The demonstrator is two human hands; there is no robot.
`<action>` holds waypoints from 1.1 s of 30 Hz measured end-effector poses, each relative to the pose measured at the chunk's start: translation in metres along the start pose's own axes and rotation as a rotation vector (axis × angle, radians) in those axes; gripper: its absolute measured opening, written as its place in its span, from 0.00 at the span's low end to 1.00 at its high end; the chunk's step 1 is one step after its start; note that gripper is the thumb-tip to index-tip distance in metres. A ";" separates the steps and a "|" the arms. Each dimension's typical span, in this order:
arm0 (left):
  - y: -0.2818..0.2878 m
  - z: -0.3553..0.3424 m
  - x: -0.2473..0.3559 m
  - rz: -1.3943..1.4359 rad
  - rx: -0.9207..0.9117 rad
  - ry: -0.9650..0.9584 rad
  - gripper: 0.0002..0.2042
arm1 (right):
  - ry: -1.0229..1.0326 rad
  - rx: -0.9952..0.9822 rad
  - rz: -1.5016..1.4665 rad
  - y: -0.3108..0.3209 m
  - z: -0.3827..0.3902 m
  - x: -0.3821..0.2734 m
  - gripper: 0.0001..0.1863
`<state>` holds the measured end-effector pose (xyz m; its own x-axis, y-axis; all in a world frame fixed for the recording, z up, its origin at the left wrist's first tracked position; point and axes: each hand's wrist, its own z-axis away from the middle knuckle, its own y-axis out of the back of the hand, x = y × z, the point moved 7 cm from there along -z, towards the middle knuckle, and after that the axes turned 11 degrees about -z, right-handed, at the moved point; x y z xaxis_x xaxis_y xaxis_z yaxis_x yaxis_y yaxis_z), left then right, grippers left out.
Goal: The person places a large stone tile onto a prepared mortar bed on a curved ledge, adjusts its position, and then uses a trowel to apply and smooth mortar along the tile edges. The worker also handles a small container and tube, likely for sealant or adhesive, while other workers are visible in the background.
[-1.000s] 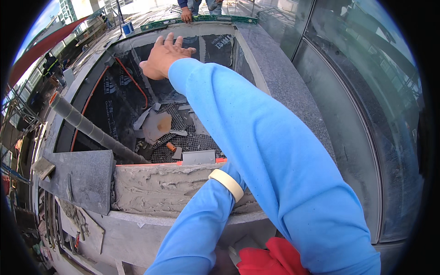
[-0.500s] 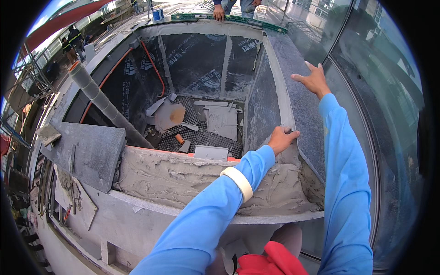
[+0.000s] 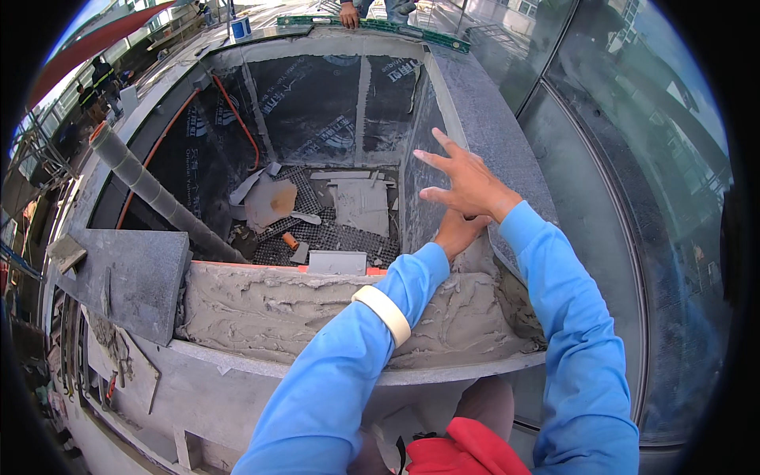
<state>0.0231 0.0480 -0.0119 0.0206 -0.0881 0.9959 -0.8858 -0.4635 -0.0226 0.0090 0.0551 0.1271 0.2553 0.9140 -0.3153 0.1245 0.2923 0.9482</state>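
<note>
My left hand (image 3: 459, 231) grips the inner edge of the right granite slab (image 3: 503, 134), its fingertips partly hidden behind my right hand. My right hand (image 3: 463, 178) is raised just above it, fingers spread over the pit's inner edge and holding nothing that I can see. Thick grey mortar (image 3: 332, 309) with a rough, ridged surface covers the near wall top. A loose granite slab (image 3: 127, 281) lies at the left end of that mortar, with a small block (image 3: 67, 253) on its edge.
The dark-lined pit (image 3: 317, 111) holds scraps and boards (image 3: 356, 206). A long grey pipe (image 3: 158, 182) slants at the left. A co-worker's hand (image 3: 348, 14) is by a green level (image 3: 372, 28) on the far edge. A glass wall (image 3: 633, 198) stands at the right.
My right hand reached toward the far left, swung right over the slab, and has now moved left and down beside my left hand, which has shifted slightly left.
</note>
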 end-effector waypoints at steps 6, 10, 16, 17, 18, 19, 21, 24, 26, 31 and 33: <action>-0.004 -0.003 -0.014 0.029 -0.035 0.127 0.31 | -0.537 0.164 -0.093 0.044 0.157 0.146 0.41; -0.005 0.002 -0.012 0.010 -0.073 0.154 0.31 | -0.656 0.182 -0.138 0.037 0.242 0.171 0.38; -0.003 0.007 0.002 0.011 -0.112 0.160 0.32 | -0.675 0.294 -0.205 0.016 0.292 0.177 0.37; -0.003 0.008 0.003 -0.007 -0.125 0.166 0.32 | -0.667 0.324 -0.230 0.012 0.295 0.178 0.37; -0.004 0.009 0.005 0.016 -0.138 0.164 0.32 | -0.668 0.353 -0.253 0.009 0.296 0.179 0.37; -0.004 0.009 0.005 0.025 -0.148 0.165 0.32 | -0.652 0.383 -0.280 0.006 0.297 0.180 0.37; -0.004 0.009 0.003 0.018 -0.142 0.176 0.31 | -0.640 0.439 -0.339 0.002 0.297 0.181 0.38; -0.003 0.005 -0.003 -0.010 -0.103 0.174 0.30 | -0.613 0.473 -0.310 0.002 0.297 0.179 0.39; -0.003 0.002 -0.006 -0.030 -0.086 0.150 0.31 | -0.614 0.468 -0.306 0.002 0.297 0.177 0.38; -0.003 0.000 -0.010 -0.041 -0.047 0.131 0.28 | -0.645 0.453 -0.302 0.005 0.297 0.171 0.35; -0.003 0.001 -0.007 -0.042 -0.050 0.116 0.27 | -0.661 0.450 -0.312 0.006 0.297 0.170 0.35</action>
<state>0.0265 0.0492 -0.0193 0.0067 0.0340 0.9994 -0.9074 -0.4197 0.0204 0.3374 0.1283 0.0674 0.6354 0.4178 -0.6494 0.6146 0.2356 0.7529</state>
